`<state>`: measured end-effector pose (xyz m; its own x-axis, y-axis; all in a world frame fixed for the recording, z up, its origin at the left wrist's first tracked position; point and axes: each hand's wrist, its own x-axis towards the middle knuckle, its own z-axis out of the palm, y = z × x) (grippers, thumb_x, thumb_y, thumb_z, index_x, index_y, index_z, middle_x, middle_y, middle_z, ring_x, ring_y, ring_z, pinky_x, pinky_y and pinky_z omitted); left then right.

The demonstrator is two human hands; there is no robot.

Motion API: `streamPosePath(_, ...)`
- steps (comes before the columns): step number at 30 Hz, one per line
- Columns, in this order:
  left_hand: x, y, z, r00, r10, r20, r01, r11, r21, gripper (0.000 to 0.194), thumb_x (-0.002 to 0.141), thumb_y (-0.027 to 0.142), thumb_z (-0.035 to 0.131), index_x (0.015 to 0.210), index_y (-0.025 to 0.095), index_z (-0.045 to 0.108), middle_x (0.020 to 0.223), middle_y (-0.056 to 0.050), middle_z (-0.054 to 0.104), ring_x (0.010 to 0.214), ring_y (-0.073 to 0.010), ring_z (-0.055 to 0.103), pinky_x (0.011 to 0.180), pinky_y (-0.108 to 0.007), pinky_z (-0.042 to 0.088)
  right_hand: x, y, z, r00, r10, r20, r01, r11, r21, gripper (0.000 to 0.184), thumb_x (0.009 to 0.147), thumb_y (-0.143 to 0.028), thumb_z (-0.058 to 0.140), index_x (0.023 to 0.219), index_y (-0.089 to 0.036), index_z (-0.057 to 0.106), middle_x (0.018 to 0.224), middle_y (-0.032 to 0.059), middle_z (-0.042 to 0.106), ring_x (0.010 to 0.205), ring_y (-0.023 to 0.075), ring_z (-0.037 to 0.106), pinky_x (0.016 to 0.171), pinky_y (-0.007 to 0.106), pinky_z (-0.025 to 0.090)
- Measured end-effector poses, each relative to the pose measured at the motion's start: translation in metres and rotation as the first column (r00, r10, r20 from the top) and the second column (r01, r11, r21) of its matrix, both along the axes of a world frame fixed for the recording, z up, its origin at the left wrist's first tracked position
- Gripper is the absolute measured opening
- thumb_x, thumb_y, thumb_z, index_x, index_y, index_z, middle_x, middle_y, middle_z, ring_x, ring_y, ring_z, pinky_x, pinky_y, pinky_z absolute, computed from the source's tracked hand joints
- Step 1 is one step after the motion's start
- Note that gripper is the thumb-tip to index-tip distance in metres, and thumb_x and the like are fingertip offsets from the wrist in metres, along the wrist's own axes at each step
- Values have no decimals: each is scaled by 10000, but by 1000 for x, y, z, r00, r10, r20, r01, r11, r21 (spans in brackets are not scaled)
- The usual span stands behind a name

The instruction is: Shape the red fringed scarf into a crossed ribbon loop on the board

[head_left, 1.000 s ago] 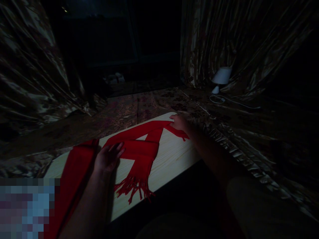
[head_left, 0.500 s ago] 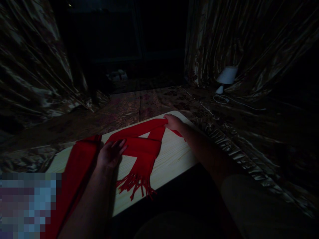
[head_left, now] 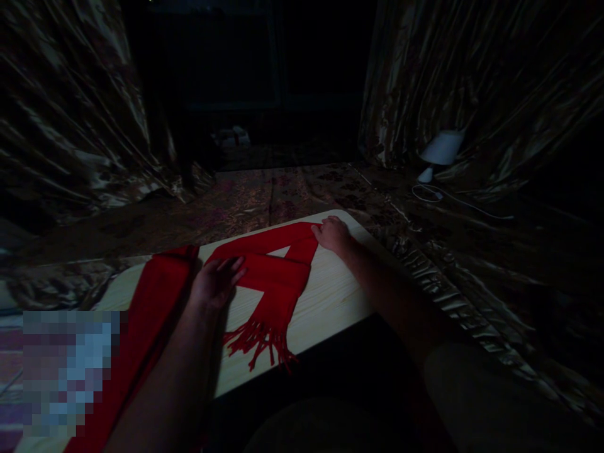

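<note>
A red scarf (head_left: 276,277) with a fringed end lies in crossing folds on a pale wooden table (head_left: 335,296). At the scarf's far right fold is my right hand (head_left: 333,234), its fingers apart and the thumb touching the cloth. My left hand (head_left: 217,281) rests at the left side of the folds, fingers loosely spread and curved, gripping nothing visible. A further long red length of scarf (head_left: 163,283) runs left of my left forearm toward me, over the near side of the table. The light is very dim.
Patterned curtains (head_left: 415,82) hang on both sides beyond the table. A white lamp (head_left: 442,148) with a pale cord (head_left: 476,204) stands at the back right on patterned cloth (head_left: 250,198). A blurred-out patch covers the lower left.
My right hand has loosened, its fingers now lying apart at the fold. The red piece that showed to its right is out of sight. My left hand stays about where it was.
</note>
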<state>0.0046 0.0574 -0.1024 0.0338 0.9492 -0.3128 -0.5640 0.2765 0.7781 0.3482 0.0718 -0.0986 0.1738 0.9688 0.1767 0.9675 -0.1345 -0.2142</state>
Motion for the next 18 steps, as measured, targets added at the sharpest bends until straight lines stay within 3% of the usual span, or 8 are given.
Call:
streamPosePath(6, 0, 3, -3, 1000, 9, 2, -9, 1000, -2, 105, 865, 138, 463, 774, 189, 467, 1072, -118, 669, 1032, -302, 715, 825, -498, 623, -12, 12, -9, 978, -189, -94, 187, 982, -26, 548, 917, -598, 477, 1021, -154, 781, 1072, 162, 749, 1164, 263, 627, 993, 318, 442)
streamPosePath(12, -1, 3, -5, 1000, 15, 7, -15, 1000, 10, 94, 889, 145, 457, 806, 186, 471, 1086, -125, 659, 1018, -301, 718, 796, -487, 626, -21, 23, -6, 906, -373, -201, 370, 927, -58, 780, 880, -751, 388, 1004, -89, 781, 1037, 270, 733, 1093, 362, 669, 891, 422, 506)
streamPosePath(18, 0, 3, -4, 998, -5, 59, 5, 1000, -1, 80, 874, 159, 486, 796, 179, 484, 1087, -129, 655, 1008, -288, 718, 779, -453, 631, -22, 25, 1, 913, -354, -205, 339, 935, -105, 553, 795, -585, 631, 1108, -148, 763, 1143, 223, 725, 1102, 368, 667, 852, 424, 528)
